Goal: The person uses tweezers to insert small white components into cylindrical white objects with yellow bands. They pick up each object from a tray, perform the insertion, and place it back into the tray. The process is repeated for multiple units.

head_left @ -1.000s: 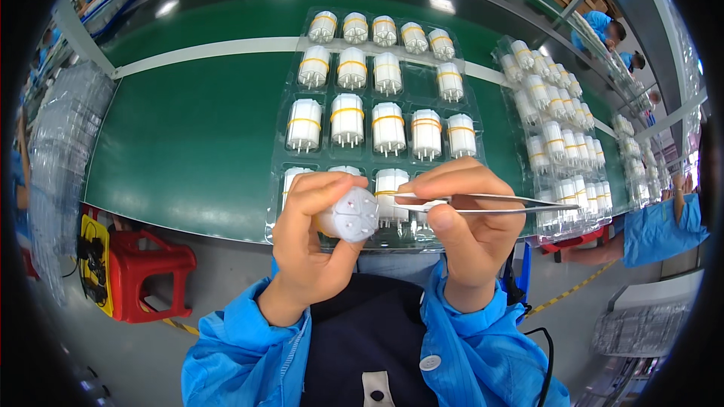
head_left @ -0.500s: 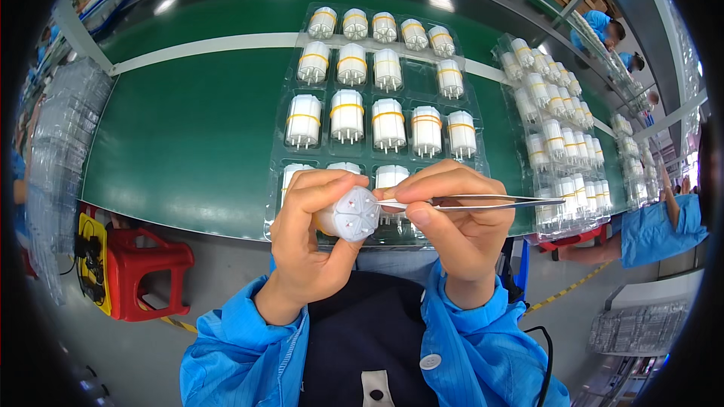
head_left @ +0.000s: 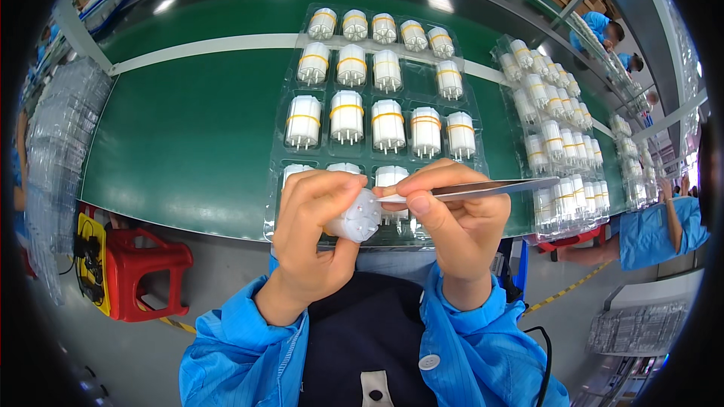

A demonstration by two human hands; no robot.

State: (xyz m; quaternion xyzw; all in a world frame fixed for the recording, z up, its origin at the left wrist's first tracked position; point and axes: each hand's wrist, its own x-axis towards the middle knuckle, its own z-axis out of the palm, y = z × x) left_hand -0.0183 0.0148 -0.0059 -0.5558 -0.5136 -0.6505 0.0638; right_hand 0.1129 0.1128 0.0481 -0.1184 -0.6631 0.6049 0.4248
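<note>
My left hand (head_left: 311, 230) is closed round a white cylindrical part (head_left: 357, 217), its round end turned toward my right. Small pin-like spots show on that end. In my right hand (head_left: 466, 218) a pair of metal tweezers (head_left: 494, 188) is pinched between thumb and fingers. The tweezers' tip reaches the edge of the part's end face; whether something tiny is in the tip cannot be made out. Just beyond my hands lies a clear plastic tray (head_left: 365, 154) with rows of similar white cylinders (head_left: 388, 125), most with yellow bands and metal pins.
More loaded trays of white cylinders (head_left: 554, 140) stand to the right on the green bench (head_left: 188, 128). Stacked clear trays (head_left: 64, 136) rise at the far left. A red stool (head_left: 147, 271) is on the floor, lower left. A co-worker's blue sleeve (head_left: 648, 230) shows at right.
The tweezers have rolled in my right fingers, so a broad flat side now shows instead of two thin arms. The held part has tilted slightly. A co-worker's arm at right has lowered.
</note>
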